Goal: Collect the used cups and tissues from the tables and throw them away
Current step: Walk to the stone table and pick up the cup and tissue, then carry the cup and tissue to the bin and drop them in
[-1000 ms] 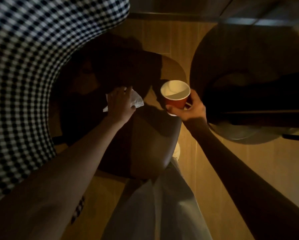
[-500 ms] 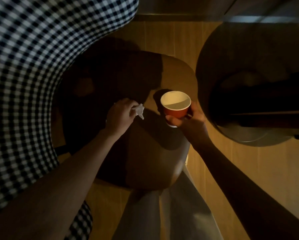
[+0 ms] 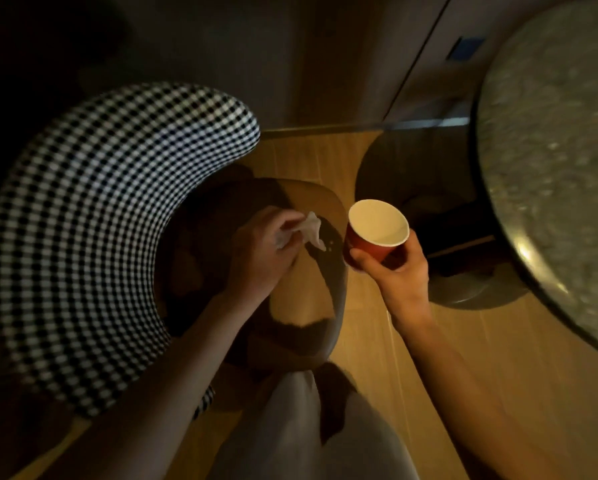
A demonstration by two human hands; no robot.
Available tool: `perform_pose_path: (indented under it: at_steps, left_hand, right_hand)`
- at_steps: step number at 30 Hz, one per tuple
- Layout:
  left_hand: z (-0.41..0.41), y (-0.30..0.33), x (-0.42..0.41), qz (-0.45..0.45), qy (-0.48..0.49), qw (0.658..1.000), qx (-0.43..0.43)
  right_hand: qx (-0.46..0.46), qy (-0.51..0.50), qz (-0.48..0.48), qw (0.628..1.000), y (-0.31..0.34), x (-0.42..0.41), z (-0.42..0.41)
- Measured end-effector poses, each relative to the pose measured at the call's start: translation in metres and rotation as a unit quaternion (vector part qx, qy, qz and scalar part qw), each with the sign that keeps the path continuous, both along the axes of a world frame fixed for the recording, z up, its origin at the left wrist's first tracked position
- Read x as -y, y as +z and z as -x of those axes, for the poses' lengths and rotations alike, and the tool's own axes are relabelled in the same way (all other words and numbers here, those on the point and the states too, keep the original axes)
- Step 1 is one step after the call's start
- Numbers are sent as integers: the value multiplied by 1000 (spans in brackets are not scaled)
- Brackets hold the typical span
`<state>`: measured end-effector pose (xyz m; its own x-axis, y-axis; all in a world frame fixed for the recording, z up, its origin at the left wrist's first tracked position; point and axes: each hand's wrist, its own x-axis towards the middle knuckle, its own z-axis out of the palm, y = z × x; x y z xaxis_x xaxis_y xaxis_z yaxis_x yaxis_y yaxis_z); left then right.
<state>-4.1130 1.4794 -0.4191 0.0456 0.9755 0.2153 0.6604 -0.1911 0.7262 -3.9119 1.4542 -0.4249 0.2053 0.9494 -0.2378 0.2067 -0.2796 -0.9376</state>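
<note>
My left hand (image 3: pixel 263 251) grips a crumpled white tissue (image 3: pixel 309 230), lifted just above the brown seat of a chair (image 3: pixel 301 306). My right hand (image 3: pixel 394 271) holds a red paper cup (image 3: pixel 377 237) with a pale inside, upright and raised off the seat, to the right of the tissue. The cup looks empty from above.
The chair has a curved black-and-white checked backrest (image 3: pixel 93 237) wrapping round the left. A round speckled stone table (image 3: pixel 560 161) fills the upper right, its dark base (image 3: pixel 457 271) on the wooden floor (image 3: pixel 377 358). My pale trouser leg (image 3: pixel 308 438) shows below.
Both hands have lifted off the seat: the left has bunched the tissue into its grip, and the right has raised the cup. My view has pulled back and up.
</note>
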Motion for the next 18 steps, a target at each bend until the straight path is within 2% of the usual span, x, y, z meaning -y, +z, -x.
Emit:
perform_pose_path:
  at_steps: [3, 7, 12, 18]
  left_hand:
    - [-30, 44, 35, -39, -19, 999, 25]
    - [-76, 73, 95, -9, -64, 995, 79]
    - [-150, 98, 178, -47, -152, 985, 61]
    - [-260, 130, 274, 0, -299, 954, 32]
  right_hand:
    - [-17, -25, -39, 999, 47, 44, -22]
    - [-33, -90, -79, 992, 84, 120, -71]
    - [-44, -186, -109, 976, 104, 246, -149]
    - [-13, -304, -120, 945, 127, 395, -237]
